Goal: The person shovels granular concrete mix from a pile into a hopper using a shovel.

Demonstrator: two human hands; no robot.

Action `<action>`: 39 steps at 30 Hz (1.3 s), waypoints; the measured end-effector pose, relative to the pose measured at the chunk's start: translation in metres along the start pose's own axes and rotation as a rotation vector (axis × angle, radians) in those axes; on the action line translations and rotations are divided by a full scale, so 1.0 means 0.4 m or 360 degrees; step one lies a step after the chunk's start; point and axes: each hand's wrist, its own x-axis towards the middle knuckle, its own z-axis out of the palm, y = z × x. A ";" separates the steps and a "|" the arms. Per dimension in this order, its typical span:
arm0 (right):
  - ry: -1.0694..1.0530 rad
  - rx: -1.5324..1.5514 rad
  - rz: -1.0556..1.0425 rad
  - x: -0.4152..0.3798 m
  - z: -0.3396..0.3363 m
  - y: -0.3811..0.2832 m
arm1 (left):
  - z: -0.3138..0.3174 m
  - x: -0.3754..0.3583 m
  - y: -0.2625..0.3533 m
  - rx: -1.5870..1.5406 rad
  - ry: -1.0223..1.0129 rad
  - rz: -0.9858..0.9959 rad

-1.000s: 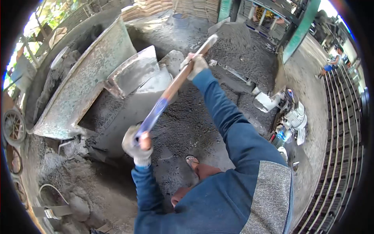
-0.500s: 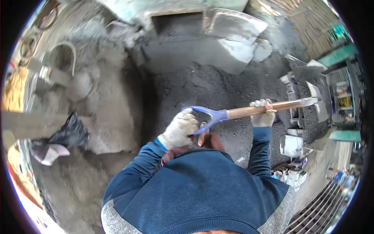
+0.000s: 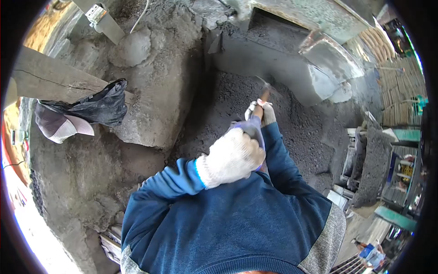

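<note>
A shovel [image 3: 265, 95] with a wooden shaft and a blue-purple grip points away from my body over the dark grainy material [image 3: 301, 141]. My left hand [image 3: 233, 154], in a white knit glove, is closed round the grip close to my chest. Farther forward, my right hand [image 3: 268, 113], gloved too, wraps round the shaft. The shovel's blade end is blurred and mostly hidden by the shaft and hands. It overlaps the dark heap near a smooth grey slope.
On the left, a cap [image 3: 68, 124] and a black plastic bag [image 3: 107, 105] hang by a wooden beam [image 3: 59, 73]. A grey ledge [image 3: 159, 105] borders the pit. Dust-covered machinery [image 3: 372, 160] stands right; a person [image 3: 372, 255] is at lower right.
The shovel has swung from pointing right to pointing forward. My right hand has moved left and forward, my left hand closer to my chest. The view has turned.
</note>
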 end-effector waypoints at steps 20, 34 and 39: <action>0.0528 -0.0862 0.0685 0.695 -0.088 0.106 | 0.391 0.162 -0.425 -0.0896 0.0359 -0.1851; 0.0650 -0.0692 0.0603 0.482 -0.062 0.472 | 0.371 -0.396 -0.101 -0.1117 0.1213 -0.2051; 0.0711 -0.0372 0.1018 0.471 -0.346 0.806 | 0.760 -0.766 0.143 -0.2956 0.3026 -0.3254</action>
